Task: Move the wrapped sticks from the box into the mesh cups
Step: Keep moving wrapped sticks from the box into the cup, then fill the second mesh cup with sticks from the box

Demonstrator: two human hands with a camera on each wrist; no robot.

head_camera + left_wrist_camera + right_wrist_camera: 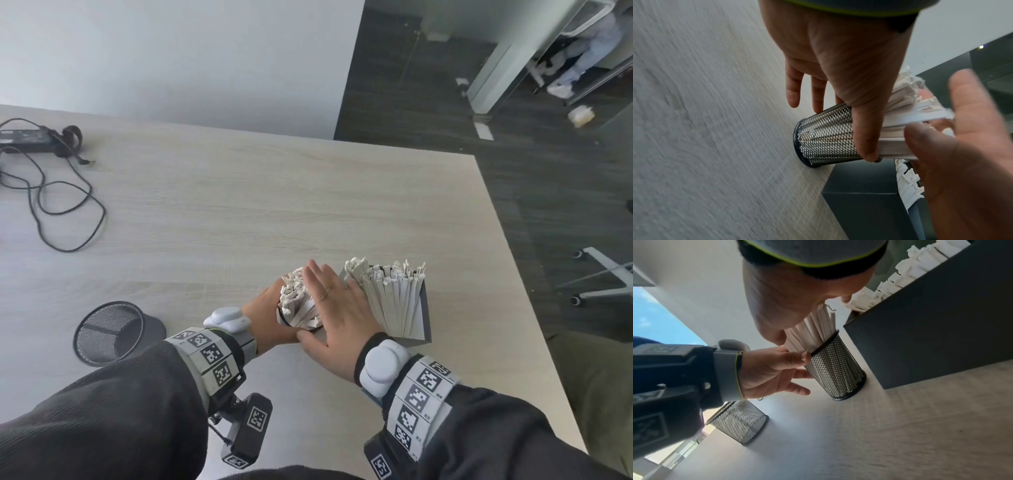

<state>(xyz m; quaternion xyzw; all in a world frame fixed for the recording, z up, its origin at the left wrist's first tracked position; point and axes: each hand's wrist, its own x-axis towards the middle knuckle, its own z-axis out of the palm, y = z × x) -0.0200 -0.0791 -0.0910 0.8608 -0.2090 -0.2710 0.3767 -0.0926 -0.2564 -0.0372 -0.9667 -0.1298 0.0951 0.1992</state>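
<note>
A black mesh cup (828,134) packed with white paper-wrapped sticks (296,301) stands on the table just left of the dark grey box (424,308). My left hand (267,318) holds this cup near its rim, thumb across the front and fingers behind. My right hand (332,308) lies flat with straight fingers on the tops of the sticks in the cup. The box still holds a dense row of wrapped sticks (390,298). In the right wrist view the cup (836,368) sits close against the box (931,321). A second mesh cup (109,330) stands to the left and looks empty.
A power adapter with a loose black cable (27,137) lies at the table's far left. The table's right edge (513,274) runs close behind the box, with dark floor and a chair base (603,274) beyond. A person (589,44) stands far off.
</note>
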